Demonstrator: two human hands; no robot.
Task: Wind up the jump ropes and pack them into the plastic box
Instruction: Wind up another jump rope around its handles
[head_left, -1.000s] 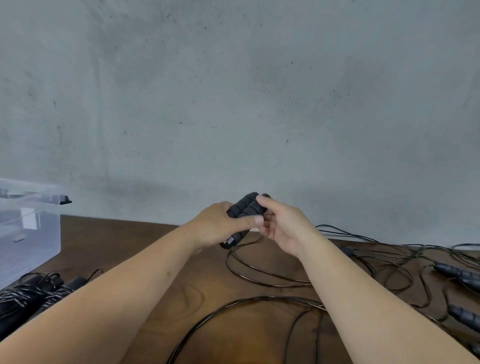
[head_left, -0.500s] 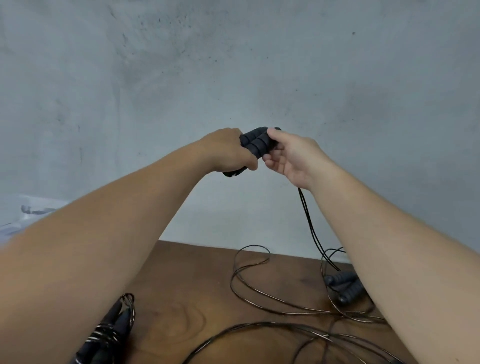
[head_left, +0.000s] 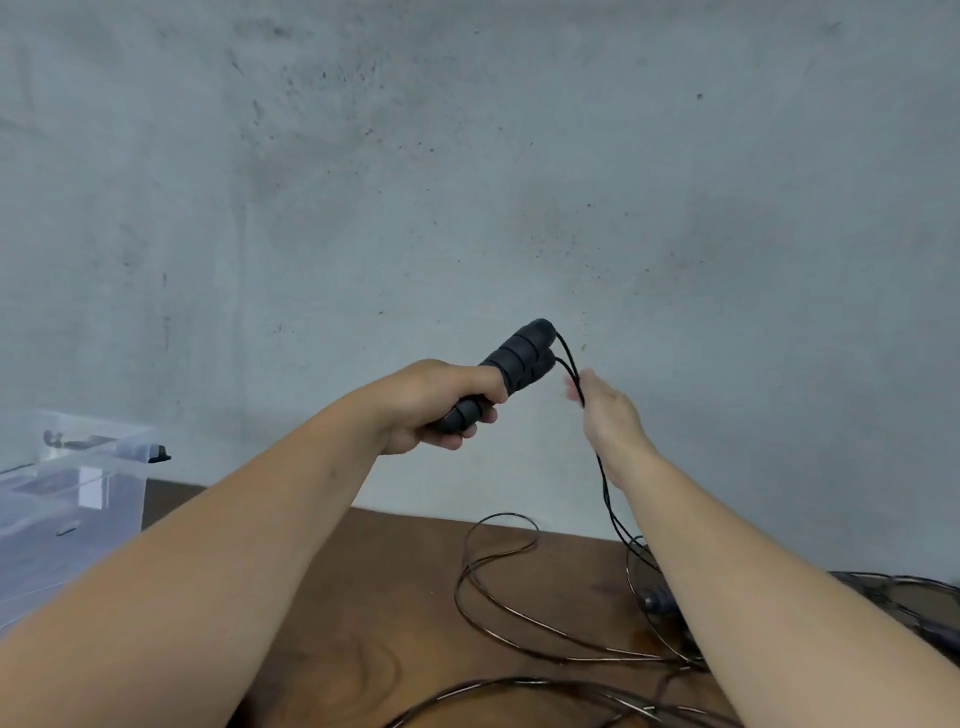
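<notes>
Left hand (head_left: 431, 402) fist-wrapped round paired black handles (head_left: 514, 366), raised above table (head_left: 395, 597); right hand (head_left: 605, 410) blurred, fingers fairly straight against hanging cords (head_left: 605, 483); plastic box (head_left: 67, 499) far left

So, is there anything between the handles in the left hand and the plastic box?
Nothing visible. The left hand grips the handles in the air; the plastic box stands open at the far left, with only bare table between.
</notes>
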